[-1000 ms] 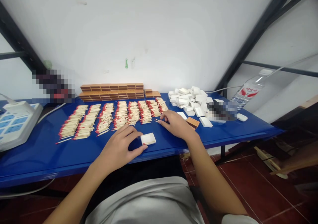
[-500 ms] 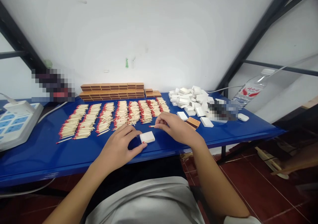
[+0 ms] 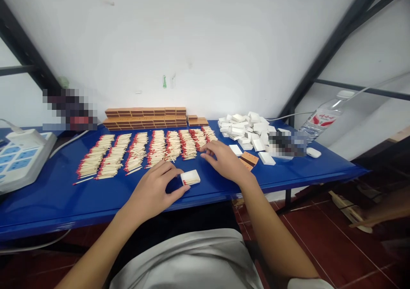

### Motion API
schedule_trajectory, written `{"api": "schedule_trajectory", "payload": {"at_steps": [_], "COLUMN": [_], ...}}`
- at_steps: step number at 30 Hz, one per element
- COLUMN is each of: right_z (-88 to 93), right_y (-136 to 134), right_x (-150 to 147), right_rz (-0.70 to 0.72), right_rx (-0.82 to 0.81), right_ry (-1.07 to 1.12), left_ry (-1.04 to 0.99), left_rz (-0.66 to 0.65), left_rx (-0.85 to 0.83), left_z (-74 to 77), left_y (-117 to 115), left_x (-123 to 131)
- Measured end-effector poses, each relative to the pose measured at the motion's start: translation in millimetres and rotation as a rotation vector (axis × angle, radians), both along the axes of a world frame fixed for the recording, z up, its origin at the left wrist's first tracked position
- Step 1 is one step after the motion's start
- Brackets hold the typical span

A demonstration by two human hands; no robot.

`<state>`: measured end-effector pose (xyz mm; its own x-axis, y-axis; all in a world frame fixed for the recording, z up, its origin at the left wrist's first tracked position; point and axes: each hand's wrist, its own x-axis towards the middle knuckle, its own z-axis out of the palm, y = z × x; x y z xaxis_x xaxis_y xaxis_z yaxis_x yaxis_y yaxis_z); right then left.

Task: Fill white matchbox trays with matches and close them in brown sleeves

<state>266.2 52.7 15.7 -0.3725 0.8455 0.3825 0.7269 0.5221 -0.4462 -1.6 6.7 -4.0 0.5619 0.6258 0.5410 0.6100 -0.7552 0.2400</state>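
My left hand (image 3: 159, 184) has its thumb and fingers around the near and far sides of a small white matchbox tray (image 3: 192, 176). A few red-tipped matches (image 3: 191, 181) lie along the tray's near side. My right hand (image 3: 221, 158) hovers at the near end of the rightmost match heaps (image 3: 207, 135), fingers half bent and thumb apart from them, with no match visible in it. More rows of loose matches (image 3: 156, 148) stretch to the left of it.
Brown matchbox sleeves (image 3: 144, 120) are stacked along the wall. A heap of white trays (image 3: 246, 128) lies on the right, with a flattened sleeve (image 3: 249, 160) in front. A plastic bottle (image 3: 323, 116), white earphone case (image 3: 313, 152) and power strip (image 3: 19, 160) sit at the sides.
The match that my right hand held is now in the tray with the other. My right hand has moved away, slightly up toward the heaps, and its fingers have loosened. My left hand stays put.
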Motion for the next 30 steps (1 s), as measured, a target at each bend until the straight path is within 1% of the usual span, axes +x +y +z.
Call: {"api": "schedule_trajectory", "payload": {"at_steps": [2,4,7,18,30], "right_z": [-7.5,-13.3,-16.7,-15.1,-14.5], "right_y": [9,13,15,13,15], "right_x": [8,12,12,12,14], "right_rz": [-0.052,-0.043,-0.037,-0.091,-0.112], "right_rx": [0.033,0.034,0.042,0.031,0.023], "right_ry": [-0.069,-0.113,-0.123,-0.131,-0.125], "left_ry": [-0.002,-0.005,-0.003,-0.012,0.005], "left_rz": [0.0,-0.001,-0.005,-0.007,-0.002], "left_rx": [-0.004,-0.007,-0.008,-0.003,0.001], "left_z": [-0.2,0.1,0.9,-0.2,0.1], "left_y": [0,0,0,0,0], "left_x": [0,0,0,-1,-1]}}
